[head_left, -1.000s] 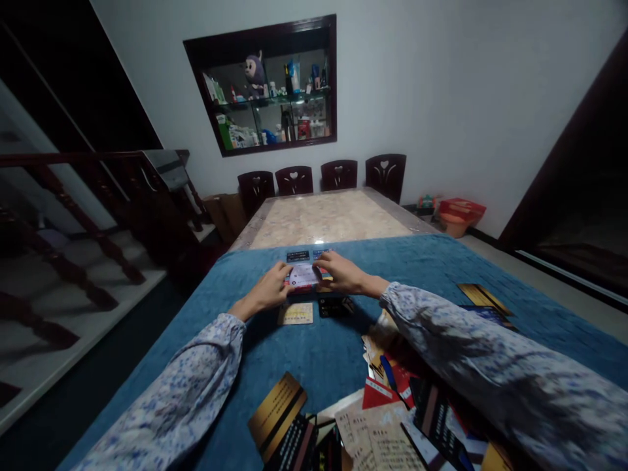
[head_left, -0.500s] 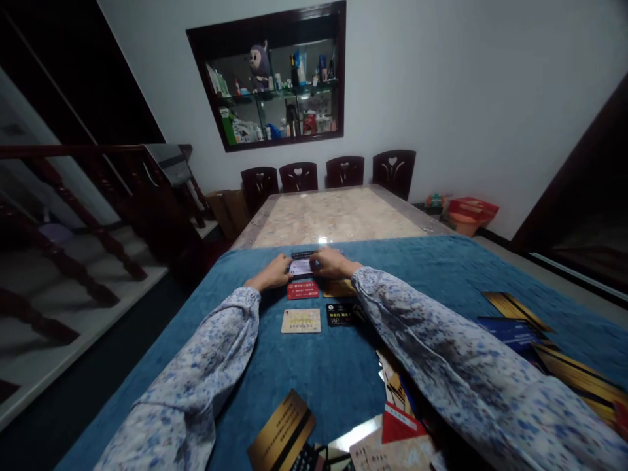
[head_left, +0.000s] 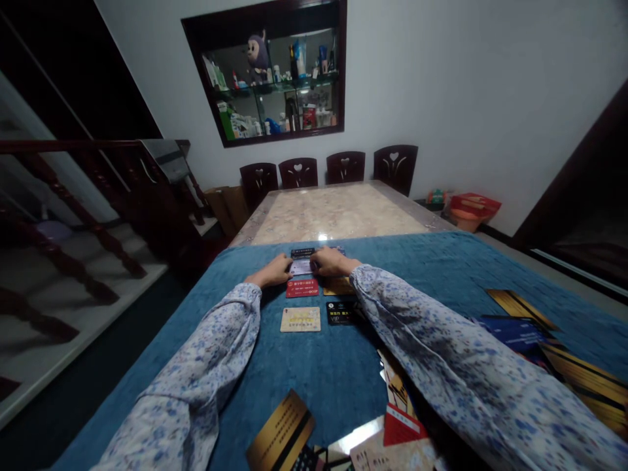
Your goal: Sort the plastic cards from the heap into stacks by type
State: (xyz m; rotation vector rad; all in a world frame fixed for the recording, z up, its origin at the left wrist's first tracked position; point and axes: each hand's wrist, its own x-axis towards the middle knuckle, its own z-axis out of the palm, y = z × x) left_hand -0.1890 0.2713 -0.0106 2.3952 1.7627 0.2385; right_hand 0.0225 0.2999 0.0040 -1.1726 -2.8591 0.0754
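Both arms reach to the far part of the blue cloth (head_left: 275, 366). My left hand (head_left: 275, 269) has its fingers closed at the left edge of a pale lavender card (head_left: 301, 267). At the card's right edge my right hand (head_left: 333, 263) is closed too, its fingertips partly hidden. The card lies flat or nearly so. A black card (head_left: 302, 252) is just beyond it. Closer to me are a red card (head_left: 302, 288), a gold card (head_left: 336, 286) partly under my right wrist, a cream card (head_left: 300, 319) and a black VIP card (head_left: 339, 314).
Loose cards lie near me, among them a gold card (head_left: 282, 428) and a red-and-white card (head_left: 403, 425). More gold cards (head_left: 589, 379) and a blue card (head_left: 513, 332) are at the right. Past the cloth extends the stone tabletop (head_left: 338, 212), with several chairs (head_left: 346, 167) behind it.
The view has tilted slightly. My hands stay at the lavender card's two edges, and my right fingers sit a little lower against it. The other cards keep their places.
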